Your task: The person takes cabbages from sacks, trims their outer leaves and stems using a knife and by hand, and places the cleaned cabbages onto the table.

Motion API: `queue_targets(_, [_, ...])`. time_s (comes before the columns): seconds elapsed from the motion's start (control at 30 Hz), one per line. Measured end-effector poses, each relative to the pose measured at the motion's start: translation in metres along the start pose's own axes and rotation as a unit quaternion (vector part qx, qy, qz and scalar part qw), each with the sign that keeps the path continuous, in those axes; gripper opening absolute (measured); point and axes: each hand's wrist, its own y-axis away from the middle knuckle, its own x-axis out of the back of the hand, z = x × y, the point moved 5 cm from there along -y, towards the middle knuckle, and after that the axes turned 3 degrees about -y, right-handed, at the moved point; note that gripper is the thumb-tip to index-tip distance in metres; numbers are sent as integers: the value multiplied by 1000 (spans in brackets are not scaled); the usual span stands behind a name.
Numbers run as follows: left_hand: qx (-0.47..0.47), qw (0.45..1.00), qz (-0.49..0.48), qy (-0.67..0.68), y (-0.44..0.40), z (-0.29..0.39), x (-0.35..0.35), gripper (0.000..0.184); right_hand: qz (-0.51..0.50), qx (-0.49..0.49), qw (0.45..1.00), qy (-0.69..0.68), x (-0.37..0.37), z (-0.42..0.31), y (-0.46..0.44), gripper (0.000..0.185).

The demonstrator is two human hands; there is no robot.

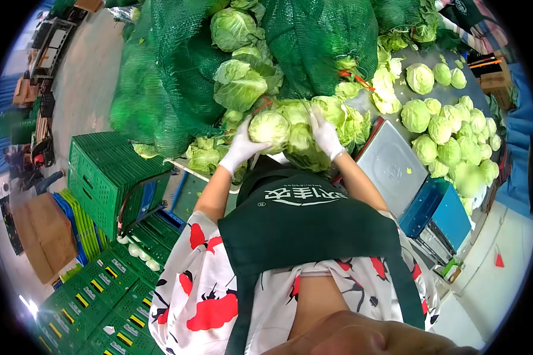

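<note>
My left hand [244,146], in a white glove, is closed around the side of a pale green cabbage [269,127]. My right hand [326,134], also gloved in white, presses against a leafy, slightly blurred cabbage [301,136] with loose outer leaves. Its fingers curve along the leaves and partly hide behind them. Both cabbages sit side by side between my hands, in front of my dark green apron [302,222]. Just beyond, more cabbages [240,83] with outer leaves on spill from green mesh sacks [296,50].
Trimmed cabbages [450,130] are piled at the right beside a metal scale platform [391,163] and a blue box [435,213]. Green crates [109,183] are stacked at the left. Flat green crates [100,296] lie lower left near a cardboard box [44,236].
</note>
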Motion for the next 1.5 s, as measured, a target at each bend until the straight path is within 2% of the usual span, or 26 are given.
queue_targets(0.1, [176,966,-5,190,23,-33,-6,110,47,60,996,-44,-5,11,28,43])
queue_targets(0.13, [256,934,-38,246,27,-6,-6,111,68,99,992,-43,-8,11,37,45])
queue_targets(0.17, [258,946,-15,197,24,12,-11,115,20,57,998,-4,-11,11,45,45])
queue_targets(0.23, [167,979,108,35,13,31,-26,120,-68,-32,994,77,-3,8,58,46])
queue_targets(0.27, [204,970,117,61,8,30,-29,122,-54,-28,996,63,-4,24,57,46])
queue_targets(0.37, [176,983,41,30,-14,25,-26,122,5,-59,995,77,4,46,45,46])
queue_targets(0.4, [176,984,26,11,-21,24,-25,122,-5,-39,992,124,0,47,43,48])
queue_targets(0.5, [175,983,-25,-51,-33,18,-25,123,0,-18,991,136,13,-9,46,53])
queue_targets(0.53, [187,980,-33,-65,-35,19,-24,123,0,41,991,127,15,-24,46,58])
queue_targets(0.67, [190,980,-40,-51,-34,23,-24,126,-53,87,979,177,-8,-61,30,61])
queue_targets(0.77, [196,979,-46,-20,-33,21,-23,129,-52,131,971,192,-34,-51,16,60])
queue_targets(0.9, [200,979,-36,-10,-33,24,-23,126,-42,122,972,198,-38,-56,10,57])
queue_targets(1.0, [186,982,-33,-7,-31,24,-23,123,4,154,974,165,-40,-48,10,52])
queue_targets(1.1, [123,992,-26,-23,-23,30,-21,121,48,14,995,83,-19,-11,-15,45])
queue_targets(1.13, [94,995,-22,-34,-19,31,-18,120,84,60,993,56,-14,-13,-19,41])
queue_targets(1.23, [60,998,-15,5,-6,23,-7,125,70,132,988,32,-15,-3,-29,40])
queue_targets(1.27, [55,998,17,13,0,22,-4,125,58,134,988,42,-14,4,-29,42])
queue_targets(1.37, [99,994,41,12,3,4,-14,124,17,32,984,174,7,-24,-12,46])
queue_targets(1.4, [100,995,13,1,3,15,-12,122,2,80,981,175,13,-42,-4,53])
queue_targets(1.5, [81,996,19,-26,-1,23,-14,120,-121,170,955,211,3,-78,7,58])
